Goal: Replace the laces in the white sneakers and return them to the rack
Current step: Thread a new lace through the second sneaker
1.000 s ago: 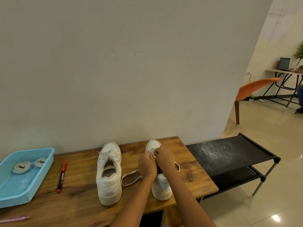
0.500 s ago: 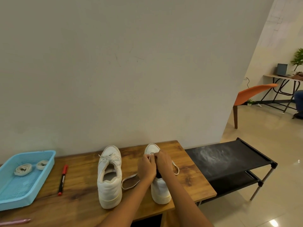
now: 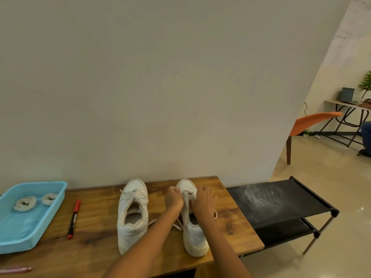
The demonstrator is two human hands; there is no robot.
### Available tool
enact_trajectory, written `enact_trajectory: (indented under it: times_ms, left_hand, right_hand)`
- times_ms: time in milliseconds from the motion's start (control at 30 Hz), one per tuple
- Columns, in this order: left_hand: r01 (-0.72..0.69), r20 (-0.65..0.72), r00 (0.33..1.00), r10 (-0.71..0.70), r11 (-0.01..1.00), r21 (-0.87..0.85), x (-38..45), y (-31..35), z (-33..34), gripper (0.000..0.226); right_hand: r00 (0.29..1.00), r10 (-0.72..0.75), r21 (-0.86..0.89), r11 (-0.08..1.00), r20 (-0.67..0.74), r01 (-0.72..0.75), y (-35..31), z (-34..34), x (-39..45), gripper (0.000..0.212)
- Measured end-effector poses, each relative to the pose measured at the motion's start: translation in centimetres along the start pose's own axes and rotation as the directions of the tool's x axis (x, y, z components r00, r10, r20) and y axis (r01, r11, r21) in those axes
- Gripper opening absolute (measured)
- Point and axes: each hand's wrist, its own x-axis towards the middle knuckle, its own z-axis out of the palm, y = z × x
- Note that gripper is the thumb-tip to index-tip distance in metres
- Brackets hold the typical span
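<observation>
right sneaker (image 3: pixel 193 235) | left hand (image 3: pixel 173 199) pinches lace (image 3: pixel 185 194) | right hand (image 3: pixel 203 203) rests on tongue

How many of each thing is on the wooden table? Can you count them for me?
White sneakers: 2
Blue basket: 1
Rolled laces in the basket: 2
Red and black marker: 1
Pink thing at the near edge: 1
Total: 7

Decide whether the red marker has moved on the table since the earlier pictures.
No. The red marker still lies between the blue tray and the laced sneaker.
</observation>
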Motion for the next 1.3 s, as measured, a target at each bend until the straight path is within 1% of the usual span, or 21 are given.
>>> enact_trajectory:
  times_ms: [67,133,200,267,300,367,400,467,533,600,633,700,767,867,933,1000,1067,1100,1133,1200,1300]
  left_hand:
    - [0.06,-0.048,0.995,-0.088,0.904,-0.424,0.0,0.8,0.0,0.027]
    - [0.1,-0.072,0.979,-0.19,0.759,-0.643,0.8,1.4,-0.6,0.027]
    - [0.059,-0.094,0.989,-0.113,0.889,-0.454,1.3,1.3,-1.4,0.027]
    - [-0.095,0.038,0.995,0.093,0.995,0.042,0.6,0.7,-2.5,0.031]
    - [-0.17,0.167,0.978,0.129,0.95,0.263,0.2,0.1,-3.0,0.037]
    - [-0.269,0.342,0.932,0.121,0.862,0.43,0.2,-1.0,-3.4,0.037]
    - [-0.292,0.35,0.926,0.142,0.857,0.425,0.2,-1.3,-3.3,0.03]
    - [-0.287,0.25,0.941,0.228,0.93,0.232,-0.1,-1.0,-2.8,0.017]
    - [-0.174,0.086,0.978,0.189,0.972,-0.157,-0.2,0.1,-2.2,0.018]
    - [-0.057,0.008,0.998,0.068,0.895,-0.443,0.1,1.0,-2.0,0.022]
    - [-0.048,-0.022,0.999,0.043,0.904,-0.424,0.4,1.1,-1.9,0.023]
    - [-0.089,-0.058,0.995,0.085,0.993,-0.076,0.3,0.9,-2.1,0.028]
    - [-0.184,0.049,0.983,0.177,0.934,0.307,-0.2,-0.1,-2.4,0.026]
    - [-0.274,0.25,0.955,0.162,0.807,0.524,-0.1,-1.7,-2.3,0.026]
    - [-0.313,0.222,0.945,0.24,0.859,0.406,0.1,-1.6,-2.1,0.025]
    - [-0.256,0.038,0.966,0.256,0.966,0.015,-0.2,-0.4,-2.0,0.024]
    - [-0.19,-0.097,0.981,0.165,0.912,-0.365,-0.5,1.2,-2.0,0.029]
    - [-0.191,-0.156,0.979,0.134,0.875,-0.445,-0.4,1.6,-2.0,0.03]
    - [-0.205,-0.201,0.971,0.129,0.882,-0.423,-0.3,1.9,-2.1,0.03]
    - [-0.182,-0.216,0.966,0.143,0.968,-0.174,-0.3,1.7,-2.2,0.029]
    - [-0.134,-0.045,0.988,0.149,0.961,0.241,-0.6,-1.2,-1.2,0.036]
  right_hand:
    - [0.993,0.114,-0.003,0.993,-0.001,-0.114,0.3,-0.3,0.1,0.04]
    - [0.99,0.138,0.076,0.988,-0.001,-0.138,0.4,-0.2,0.1,0.043]
    - [0.982,0.185,0.182,0.965,0.039,-0.189,0.3,0.1,0.1,0.046]
    - [0.978,0.205,0.222,0.953,0.031,-0.207,0.2,0.0,0.1,0.046]
    - [0.977,0.212,0.243,0.946,0.038,-0.214,0.2,0.0,0.1,0.045]
    - [0.973,0.227,0.26,0.938,0.047,-0.231,0.2,-0.3,0.1,0.045]
    - [0.973,0.228,0.263,0.937,0.047,-0.232,0.2,-0.4,0.0,0.044]
    - [0.972,0.226,0.276,0.932,0.06,-0.234,0.2,-0.4,0.0,0.044]
    - [0.972,0.228,0.277,0.931,0.062,-0.236,0.2,-0.5,-0.1,0.045]
    - [0.969,0.238,0.282,0.927,0.067,-0.247,0.3,-0.4,0.0,0.048]
    - [0.968,0.242,0.285,0.925,0.068,-0.251,0.2,-0.5,0.0,0.048]
    - [0.965,0.254,0.304,0.916,0.07,-0.263,0.3,-0.4,0.1,0.047]
    - [0.963,0.261,0.309,0.912,0.073,-0.27,0.2,-0.5,0.0,0.046]
    - [0.962,0.26,0.304,0.913,0.083,-0.272,0.1,-0.4,0.0,0.047]
    - [0.961,0.262,0.309,0.91,0.084,-0.275,0.1,-0.4,0.0,0.048]
    - [0.961,0.263,0.315,0.908,0.091,-0.278,0.1,-0.4,0.0,0.048]
    - [0.958,0.271,0.32,0.903,0.096,-0.287,0.1,-0.5,0.0,0.048]
    - [0.956,0.276,0.327,0.899,0.096,-0.292,0.1,-0.6,0.0,0.049]
    - [0.956,0.279,0.331,0.897,0.094,-0.294,0.1,-0.7,-0.1,0.049]
    - [0.955,0.28,0.326,0.898,0.094,-0.295,0.1,-0.8,-0.2,0.051]
    - [0.954,0.285,0.332,0.894,0.096,-0.301,0.0,-0.9,-0.3,0.052]
